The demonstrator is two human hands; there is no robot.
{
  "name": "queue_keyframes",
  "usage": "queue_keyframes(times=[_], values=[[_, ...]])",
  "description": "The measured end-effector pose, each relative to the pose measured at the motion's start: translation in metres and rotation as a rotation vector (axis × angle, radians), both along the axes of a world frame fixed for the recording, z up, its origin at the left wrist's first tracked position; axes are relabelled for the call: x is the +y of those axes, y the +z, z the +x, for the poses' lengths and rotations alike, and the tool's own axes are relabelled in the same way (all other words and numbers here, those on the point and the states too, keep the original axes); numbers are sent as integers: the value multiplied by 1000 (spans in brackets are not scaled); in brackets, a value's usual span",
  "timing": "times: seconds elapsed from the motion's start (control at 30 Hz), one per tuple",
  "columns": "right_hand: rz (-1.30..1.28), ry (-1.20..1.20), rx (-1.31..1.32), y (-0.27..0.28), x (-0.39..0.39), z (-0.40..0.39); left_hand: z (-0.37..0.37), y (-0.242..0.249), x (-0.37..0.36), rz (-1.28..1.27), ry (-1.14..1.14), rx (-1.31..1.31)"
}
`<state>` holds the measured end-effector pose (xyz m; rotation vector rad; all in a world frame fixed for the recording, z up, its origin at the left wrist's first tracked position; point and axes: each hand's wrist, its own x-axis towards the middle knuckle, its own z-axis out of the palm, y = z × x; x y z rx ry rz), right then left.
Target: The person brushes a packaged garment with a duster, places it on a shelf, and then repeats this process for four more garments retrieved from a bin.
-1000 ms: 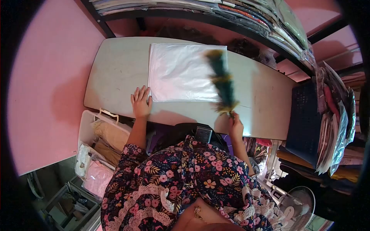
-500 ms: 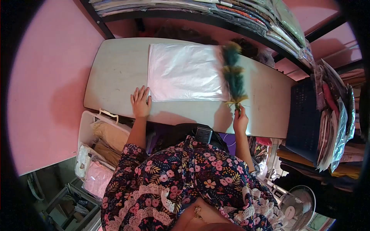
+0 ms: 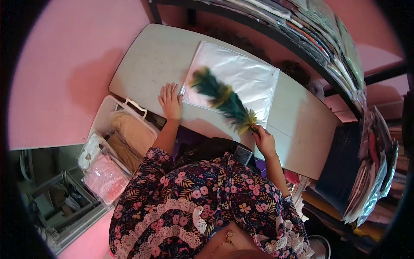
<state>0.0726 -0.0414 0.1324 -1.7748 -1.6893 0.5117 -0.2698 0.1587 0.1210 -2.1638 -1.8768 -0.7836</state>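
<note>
A flat white plastic package [image 3: 250, 82] lies on the pale table [image 3: 138, 64]. My right hand [image 3: 264, 140], closed round its handle end, holds a green and yellow feather duster [image 3: 233, 103] that reaches up and left across the package. The duster is slightly blurred, and whether it touches the plastic cannot be told. Flat on the table, fingers spread, my left hand [image 3: 171, 101] rests beside the package's left lower corner.
Left of my body stands a white bin [image 3: 103, 112] with bagged clothes. A dark blue basket [image 3: 340, 157] of packed garments is at the right. Behind the table, a shelf [image 3: 258, 32] holds stacked bagged clothes. Part of a fan [image 3: 320, 247] shows at the lower right.
The duster has swung left from the package's right edge to lie across it. The whole view has tilted and shifted. My left hand still rests by the package's corner.
</note>
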Motion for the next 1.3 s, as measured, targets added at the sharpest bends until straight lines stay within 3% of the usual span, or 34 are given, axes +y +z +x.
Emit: queue_keyframes(times=[0.07, 0.13, 0.2, 0.3, 0.33, 0.4, 0.53, 0.6, 0.73, 0.8, 0.87, 0.93, 1.0, 1.07, 1.17, 1.3], values=[[40, -87, -92, 3, 9, -2, -1, 2, 4, 65, -35, -127], [-4, -317, -46, 0, 25, -2, -4, 2, 4, 79, -42, -176], [76, -383, 26, -1, 37, -4, -6, 2, 6, 105, -108, -403], [-49, -33, -24, 18, 38, -18, -6, 4, 4, 183, -136, -490], [62, 164, 0, 22, 38, -24, -6, 5, 4, 186, -132, -491], [-115, 352, -154, 37, 36, -28, -5, 6, 3, 181, -128, -476], [-9, 192, -76, 37, 50, -29, -6, 3, 2, 165, -116, -487], [-12, 73, -10, 41, 56, -34, -5, 4, 1, 118, -105, -464], [-115, 378, -140, 50, 59, -28, 1, 10, -1, 96, -96, -436], [-85, 331, -146, 50, 65, -29, 3, 13, -3, 81, -105, -333], [1, 39, -73, 47, 78, -30, 7, 12, -4, 68, -103, -296], [-16, -46, -147, 47, 88, -30, 8, 12, -4, -59, -181, 36], [27, 171, -81, 50, 93, -26, 8, 14, -6, -19, -255, 60], [-7, 209, -140, 62, 99, -30, 8, 15, -5, -201, -244, 142], [-13, -53, -276, 63, 115, -32, 10, 15, -6, -129, -266, 47], [23, 106, -238, 64, 128, -34, 12, 20, -7, -136, -262, 28]])
